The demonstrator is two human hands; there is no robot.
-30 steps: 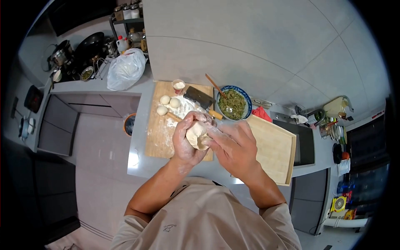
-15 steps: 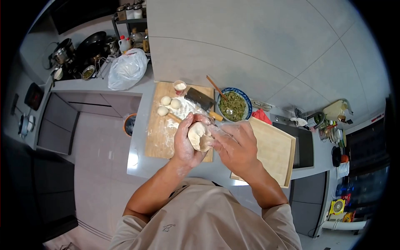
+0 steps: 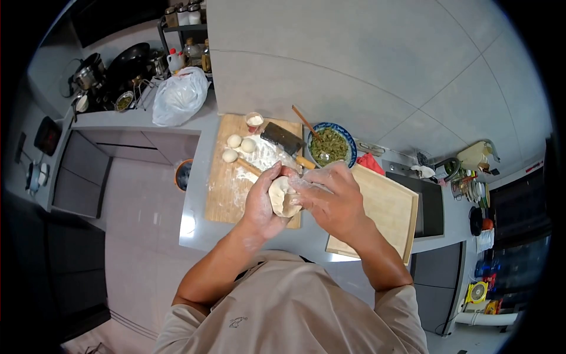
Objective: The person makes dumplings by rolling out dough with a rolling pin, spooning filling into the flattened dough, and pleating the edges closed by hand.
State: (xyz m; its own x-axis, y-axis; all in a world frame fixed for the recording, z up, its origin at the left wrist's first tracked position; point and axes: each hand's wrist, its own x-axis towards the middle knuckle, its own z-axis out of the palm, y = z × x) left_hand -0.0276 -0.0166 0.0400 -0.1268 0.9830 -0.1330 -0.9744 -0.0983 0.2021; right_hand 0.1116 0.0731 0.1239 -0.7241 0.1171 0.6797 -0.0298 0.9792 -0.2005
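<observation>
A floury, partly pleated stuffed bun point(image 3: 281, 196) rests in the cupped palm of my left hand point(image 3: 261, 203), whose fingers curl round its side. My right hand point(image 3: 337, 199) pinches the bun's edge on the right; its fingertips are partly hidden. Both hands are dusted with flour above the near edge of the wooden cutting board point(image 3: 219, 203). On the board lie three dough balls point(image 3: 234, 141), a rolling pin point(image 3: 250, 167) partly behind my left hand, and a cleaver point(image 3: 282, 138) with a wooden handle. Loose flour covers the board's middle.
Behind my right hand stands a blue-rimmed bowl point(image 3: 354, 147) of green filling with a wooden-handled utensil. A shallow wooden tray point(image 3: 386, 218) lies to the right, beside the sink point(image 3: 430, 206). A small flour cup point(image 3: 254, 120) sits at the back; a white plastic bag point(image 3: 180, 97) is farther left.
The bun and both hands have shifted slightly. My right fingers have changed their grip along the bun's edge, with the hand a little higher and more bent.
</observation>
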